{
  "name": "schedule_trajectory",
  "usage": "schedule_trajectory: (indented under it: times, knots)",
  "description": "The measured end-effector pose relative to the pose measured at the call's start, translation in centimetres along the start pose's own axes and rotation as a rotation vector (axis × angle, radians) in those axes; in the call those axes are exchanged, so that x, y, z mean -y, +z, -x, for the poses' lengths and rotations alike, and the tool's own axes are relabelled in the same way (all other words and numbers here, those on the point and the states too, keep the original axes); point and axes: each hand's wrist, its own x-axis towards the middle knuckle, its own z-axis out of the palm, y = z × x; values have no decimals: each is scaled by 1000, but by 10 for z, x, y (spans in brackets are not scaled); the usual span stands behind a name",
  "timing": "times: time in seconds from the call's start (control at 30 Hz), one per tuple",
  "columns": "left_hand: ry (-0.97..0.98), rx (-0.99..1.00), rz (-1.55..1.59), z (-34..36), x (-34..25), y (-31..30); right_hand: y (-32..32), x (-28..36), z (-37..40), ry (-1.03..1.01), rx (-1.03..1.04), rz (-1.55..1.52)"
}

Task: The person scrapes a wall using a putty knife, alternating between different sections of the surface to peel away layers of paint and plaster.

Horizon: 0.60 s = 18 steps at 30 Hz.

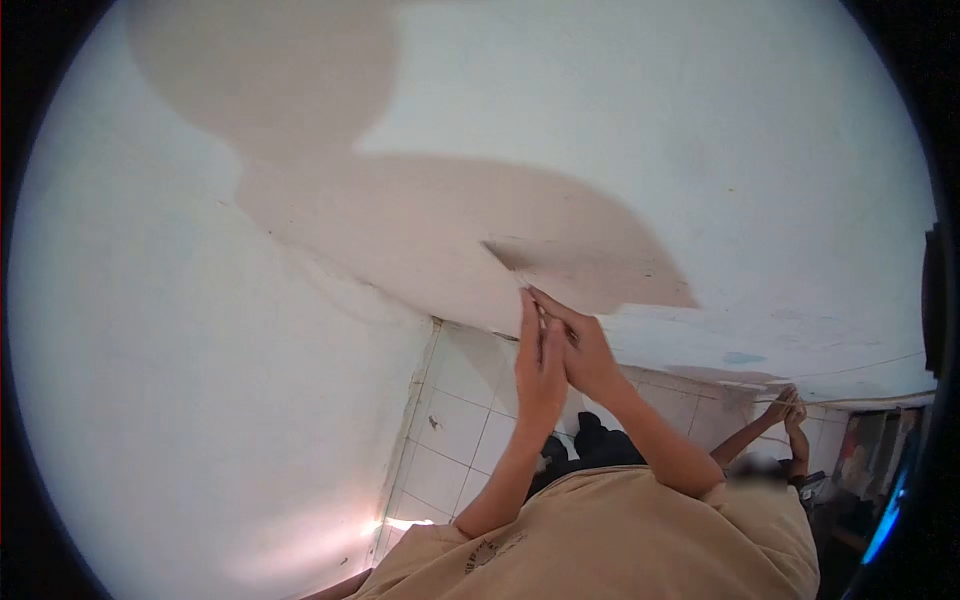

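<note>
A thin flat tool (504, 258), like a scraper, touches or nearly touches the pale wall (640, 120) in front of me, inside a large shadow. My left hand (541, 372) and my right hand (588, 350) are close together at its lower end, fingers pressed around it. The tool's handle is mostly hidden by my fingers. Around the blade the wall shows rough marks and a darker patch.
On the left another pale wall (200, 380) meets this one at a corner. White floor tiles (450, 425) lie below. At lower right, another person's hands (790, 402) are raised near a thin cord (850, 401) along the wall. Dark furniture (862, 455) stands at far right.
</note>
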Motion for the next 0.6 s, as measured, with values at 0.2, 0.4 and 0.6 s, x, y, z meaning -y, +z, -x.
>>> schedule_trajectory:
  times: [0.2, 0.4, 0.6]
  knots:
    - [71, 114, -51, 4, -3, -18, -8, 34, 9, 120, 9, -80]
    - [44, 1, -43, -1, -3, -8, 14, 9, 2, 24, -14, -157]
    - [64, 105, -272, 5, -4, -12, -5, 25, 12, 384, 29, -304]
